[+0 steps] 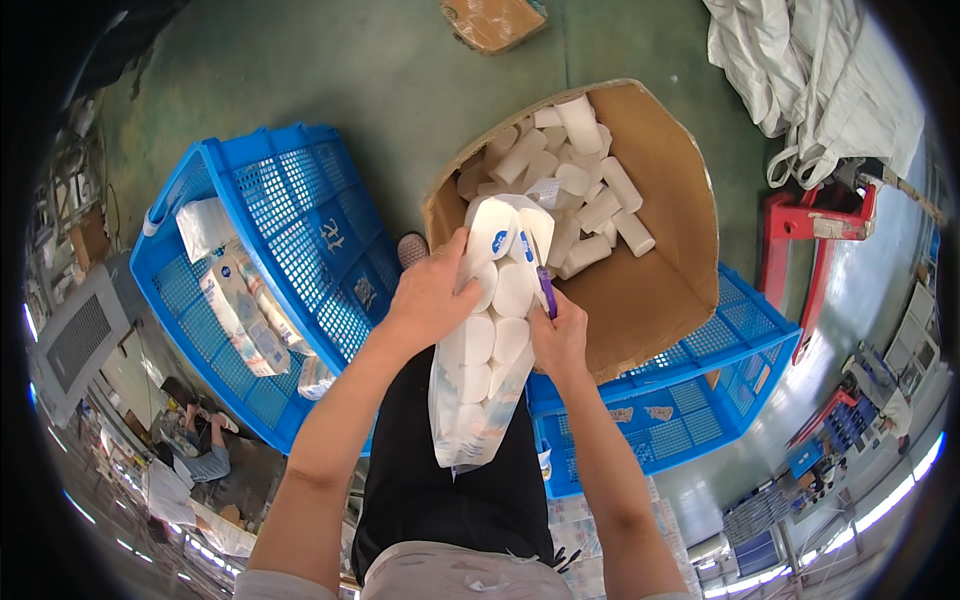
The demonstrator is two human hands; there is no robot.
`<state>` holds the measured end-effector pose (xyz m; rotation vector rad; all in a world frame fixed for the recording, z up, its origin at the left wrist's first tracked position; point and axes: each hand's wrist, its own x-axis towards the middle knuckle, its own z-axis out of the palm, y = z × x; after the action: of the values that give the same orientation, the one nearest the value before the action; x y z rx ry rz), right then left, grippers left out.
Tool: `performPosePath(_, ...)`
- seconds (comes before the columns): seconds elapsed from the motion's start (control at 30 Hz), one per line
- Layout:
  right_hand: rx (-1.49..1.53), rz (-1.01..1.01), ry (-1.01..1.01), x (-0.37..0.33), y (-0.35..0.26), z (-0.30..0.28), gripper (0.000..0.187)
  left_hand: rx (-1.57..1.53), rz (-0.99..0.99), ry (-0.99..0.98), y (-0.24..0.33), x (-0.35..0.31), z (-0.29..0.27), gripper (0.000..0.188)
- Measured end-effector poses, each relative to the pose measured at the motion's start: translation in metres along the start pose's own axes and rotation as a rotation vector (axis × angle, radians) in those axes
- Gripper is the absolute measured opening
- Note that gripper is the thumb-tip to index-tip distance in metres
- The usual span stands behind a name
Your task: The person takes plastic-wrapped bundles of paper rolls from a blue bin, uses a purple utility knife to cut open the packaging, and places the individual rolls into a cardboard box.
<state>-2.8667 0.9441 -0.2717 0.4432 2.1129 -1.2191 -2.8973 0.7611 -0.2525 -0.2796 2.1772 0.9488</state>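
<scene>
A long clear plastic pack of white paper rolls [476, 378] stands tilted in front of my body, its upper end at the rim of the cardboard box [690, 190]. My left hand [432, 297] grips the pack's left side near the top, thumb across the film. In my right hand [561, 338] is a purple-handled cutting tool [546, 290], its blade pointing up along the pack's right edge; whether it is a knife or scissors I cannot tell. Loose white rolls [600, 210] lie heaped inside the box.
At left, a blue plastic crate [290, 210] holds several wrapped packs [240, 310]. Another blue crate [690, 425] sits under the box at right. A red metal frame [815, 225] and white sacks [820, 80] stand far right. Brown cardboard [493, 22] lies on the floor ahead.
</scene>
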Motion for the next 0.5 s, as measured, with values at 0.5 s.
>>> performPosePath(0.5,-0.109,-0.473,-0.112,0.054,-0.032,-0.013,0.054,-0.258,0.366,0.036,-0.032,0.073,-0.035,0.032)
